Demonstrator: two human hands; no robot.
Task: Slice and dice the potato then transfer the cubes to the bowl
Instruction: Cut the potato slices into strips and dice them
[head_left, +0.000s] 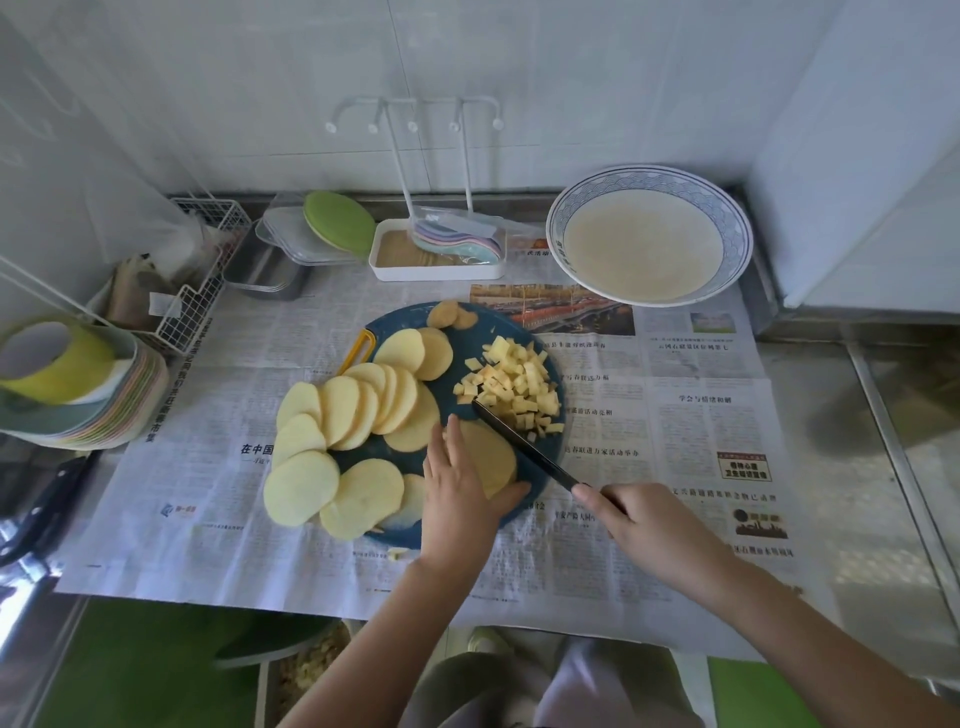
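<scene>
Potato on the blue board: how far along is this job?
Slicing looks done: the potato lies in rounds, and a pile of cubes sits on the board's right. In hand: the left hand presses a slice while the right hand holds the knife beside it. Left: most rounds are uncut, and no cubes show in the bowl.

matt newspaper (675, 415), glossy ceramic bowl (571, 208)

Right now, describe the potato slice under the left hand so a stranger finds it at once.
Find the round blue cutting board on the newspaper. On its near right part lies one potato slice, beside the knife. Unlike the fanned slices, it is held down by the left hand.
</scene>
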